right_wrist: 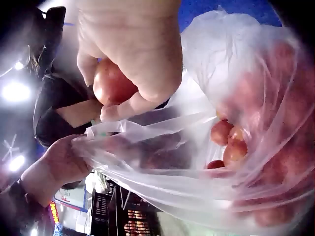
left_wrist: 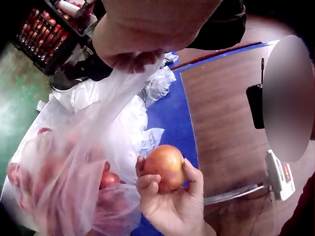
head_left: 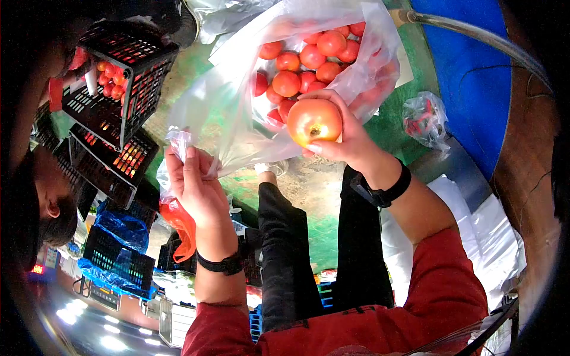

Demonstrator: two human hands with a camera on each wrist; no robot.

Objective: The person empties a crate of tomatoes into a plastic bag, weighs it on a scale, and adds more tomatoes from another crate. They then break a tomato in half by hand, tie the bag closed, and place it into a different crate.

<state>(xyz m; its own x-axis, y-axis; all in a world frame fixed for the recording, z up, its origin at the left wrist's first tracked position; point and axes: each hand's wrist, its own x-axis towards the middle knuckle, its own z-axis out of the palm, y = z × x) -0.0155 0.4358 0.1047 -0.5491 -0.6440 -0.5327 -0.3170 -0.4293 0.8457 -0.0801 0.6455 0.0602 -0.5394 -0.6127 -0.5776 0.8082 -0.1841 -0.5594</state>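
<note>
In the head view my right hand (head_left: 341,133) grips a large orange-red tomato (head_left: 314,121), its stem scar facing up. That tomato sits in front of the mouth of a big clear plastic bag (head_left: 228,113) that holds many red tomatoes (head_left: 312,57). My left hand (head_left: 193,178) pinches the bunched edge of the bag and keeps the film stretched to the left. From the left wrist, the held tomato (left_wrist: 163,168) shows between curled fingers and thumb. Seen from the right wrist, the film runs taut from the left hand (right_wrist: 61,164) to the loaded bag (right_wrist: 275,142).
Black crates (head_left: 139,77), one with tomatoes, stand at the left, near another person. A small clear bag with red items (head_left: 426,118) lies right of the big bag. White plastic sheets (head_left: 475,237) are at the right. A scale (left_wrist: 280,176) rests on the wooden surface.
</note>
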